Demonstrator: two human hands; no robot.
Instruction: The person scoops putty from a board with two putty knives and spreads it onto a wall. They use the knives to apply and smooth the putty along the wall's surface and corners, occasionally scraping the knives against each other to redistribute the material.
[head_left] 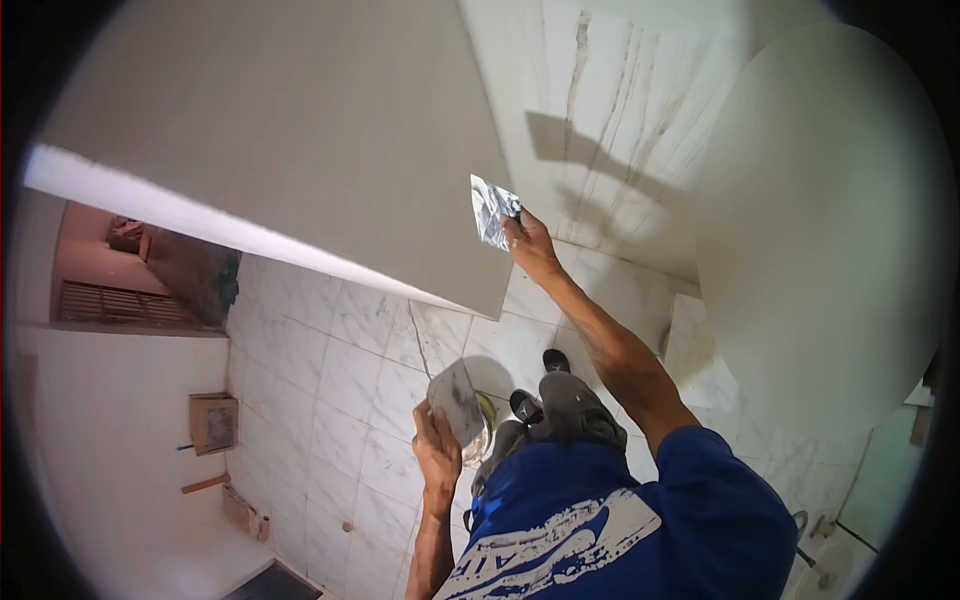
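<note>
Two steel blades, one gripped in each hand, hands well apart.
Right hand (527, 243) clamps a thin shiny steel scraper blade (492, 212) at centre frame, against the smooth grey plaster panel (300, 120). Left hand (436, 452), lower centre, grips a flat grey paste-smeared spreader (456, 400). Both blades look light, stiff and slick, and are best held by the handle.

The broad silver metal blade (492, 212) in the right hand (530, 245) gleamed bright and glossy under grey smears, while the flat grey trowel plate (458, 400) in the left hand (437, 452) looked dull and rough with a putty coating. The large off-white plastered wall (300, 130) was smooth and matt, the white grey-veined floor tiles (330, 380) polished and shiny, the blue cloth shirt (600, 520) soft and matt, and the brown cardboard box (213, 422) dull and papery.
</note>
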